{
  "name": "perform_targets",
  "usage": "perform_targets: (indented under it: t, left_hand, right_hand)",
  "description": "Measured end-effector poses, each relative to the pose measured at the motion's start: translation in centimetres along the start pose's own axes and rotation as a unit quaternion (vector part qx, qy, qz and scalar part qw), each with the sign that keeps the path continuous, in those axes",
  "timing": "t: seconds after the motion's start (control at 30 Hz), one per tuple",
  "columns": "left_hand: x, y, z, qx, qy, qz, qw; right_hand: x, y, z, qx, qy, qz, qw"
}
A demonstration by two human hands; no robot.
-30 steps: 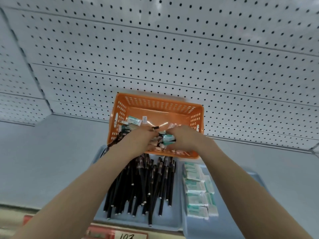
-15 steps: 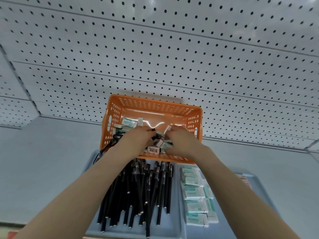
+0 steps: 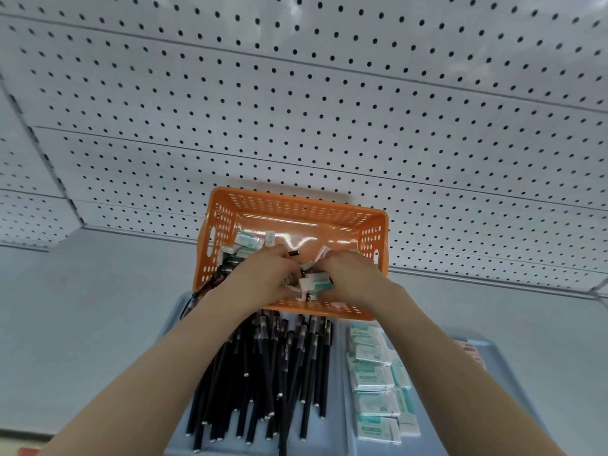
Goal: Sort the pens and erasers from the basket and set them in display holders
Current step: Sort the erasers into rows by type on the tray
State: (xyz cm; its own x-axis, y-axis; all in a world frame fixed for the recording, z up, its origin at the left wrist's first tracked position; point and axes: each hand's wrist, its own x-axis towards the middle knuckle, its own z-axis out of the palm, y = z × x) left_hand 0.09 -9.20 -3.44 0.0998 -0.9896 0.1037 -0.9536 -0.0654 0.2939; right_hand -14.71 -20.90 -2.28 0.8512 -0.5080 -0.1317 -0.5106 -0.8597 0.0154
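Both hands are down in the orange basket (image 3: 296, 209), close together by its near wall. The right hand (image 3: 348, 274) has its fingers curled round a white-and-green eraser packet (image 3: 320, 280) lying between the two hands. The left hand (image 3: 263, 274) is curled into the heap with a black pen end (image 3: 293, 253) poking out beyond its knuckles; whether it grips anything I cannot tell. More loose erasers (image 3: 248, 240) sit just beyond the left hand, against the basket's side wall.

The erasers look light, small and firm, and their glossy wrap is probably slick, so a pinch across the broad flat faces should hold better than one on the ends. The pens look light, stiff and apt to roll, so they are best taken mid-barrel, all pointing one way.

Under the forearms, nearer the person, the blue display holders (image 3: 330, 432) carry sorted pens (image 3: 269, 373) below the left wrist and stacked erasers (image 3: 371, 373) below the right
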Motion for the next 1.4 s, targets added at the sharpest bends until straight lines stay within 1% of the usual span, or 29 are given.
perform_targets:
  t: [0.13, 0.3, 0.4, 0.47, 0.5, 0.57, 0.63, 0.67, 0.73, 0.77, 0.8, 0.83, 0.87, 0.93, 0.97, 1.0, 1.07, 1.13, 1.2, 1.27, 1.33, 1.4]
  left_hand:
    - [0.4, 0.4, 0.2, 0.055, -0.021, -0.010, 0.998]
    - [0.8, 0.1, 0.3, 0.030, -0.027, -0.034, 0.999]
    - [0.8, 0.0, 0.0, -0.002, -0.010, -0.060, 0.998]
    - [0.6, 0.0, -0.5, -0.070, 0.032, -0.101, 0.992]
    - [0.5, 0.1, -0.8, -0.119, 0.057, -0.127, 0.983]
    - [0.4, 0.1, -1.2, -0.224, 0.096, -0.178, 0.953]
    - [0.2, 0.3, -1.4, -0.337, 0.118, -0.223, 0.907]
    - [0.2, 0.6, -1.5, -0.410, 0.124, -0.240, 0.871]
    - [0.2, 1.4, -1.5, -0.569, 0.107, -0.252, 0.776]
    - [0.3, 1.8, -1.5, -0.634, 0.080, -0.244, 0.730]
    - [0.3, 2.4, -1.5, -0.677, 0.050, -0.228, 0.697]
    - [0.4, 2.8, -1.3, -0.698, 0.030, -0.215, 0.683]
    - [0.5, 3.1, -1.1, -0.707, 0.026, -0.211, 0.674]
    - [0.6, 3.3, -0.8, -0.714, 0.061, -0.240, 0.655]
    - [0.6, 3.3, -0.7, -0.714, 0.086, -0.256, 0.646]
    - [0.6, 3.2, -0.6, -0.714, 0.102, -0.265, 0.640]
    - [0.5, 3.1, -0.6, -0.713, 0.108, -0.273, 0.637]
    - [0.4, 3.5, -0.6, -0.699, 0.112, -0.273, 0.652]
    - [0.5, 3.9, -0.6, -0.677, 0.128, -0.273, 0.672]
    - [0.5, 4.1, -0.6, -0.660, 0.142, -0.274, 0.685]
    - [0.3, 4.2, -0.5, -0.647, 0.153, -0.274, 0.695]
    - [0.0, 4.2, -0.3, -0.635, 0.163, -0.269, 0.706]
  right_hand:
    - [0.2, 0.0, 0.7, -0.021, 0.027, -0.002, 0.999]
    - [0.0, 0.5, 0.7, -0.016, 0.042, -0.004, 0.999]
    - [0.0, 0.7, 0.2, 0.067, 0.063, 0.004, 0.996]
    - [0.0, 0.7, -0.3, 0.143, 0.084, 0.018, 0.986]
    - [0.0, 0.6, -0.5, 0.180, 0.095, 0.028, 0.979]
    - [-0.1, 0.3, -0.9, 0.252, 0.105, 0.051, 0.961]
    - [-0.4, -0.2, -1.3, 0.332, 0.109, 0.072, 0.934]
    - [-0.5, -0.5, -1.6, 0.368, 0.113, 0.081, 0.919]
    - [-0.5, -1.2, -1.9, 0.405, 0.124, 0.089, 0.901]
    - [-0.5, -1.7, -2.0, 0.397, 0.126, 0.084, 0.905]
    - [-0.6, -2.4, -1.9, 0.375, 0.127, 0.071, 0.916]
    - [-0.6, -3.0, -1.7, 0.348, 0.127, 0.054, 0.927]
    - [-0.7, -3.5, -1.5, 0.324, 0.130, 0.035, 0.936]
    - [-1.1, -3.8, -1.2, 0.292, 0.128, 0.001, 0.948]
    - [-1.4, -3.7, -1.3, 0.295, 0.123, -0.015, 0.947]
    - [-1.6, -3.4, -1.3, 0.315, 0.121, -0.027, 0.941]
    - [-2.2, -3.0, -1.2, 0.391, 0.126, -0.014, 0.912]
    - [-2.8, -2.8, -1.2, 0.440, 0.148, 0.020, 0.885]
    - [-3.2, -3.0, -1.1, 0.439, 0.169, 0.042, 0.882]
    - [-3.8, -3.3, -1.3, 0.434, 0.174, 0.050, 0.883]
    - [-4.3, -3.4, -1.4, 0.432, 0.159, 0.050, 0.886]
    - [-4.9, -3.5, -1.4, 0.443, 0.121, 0.032, 0.888]
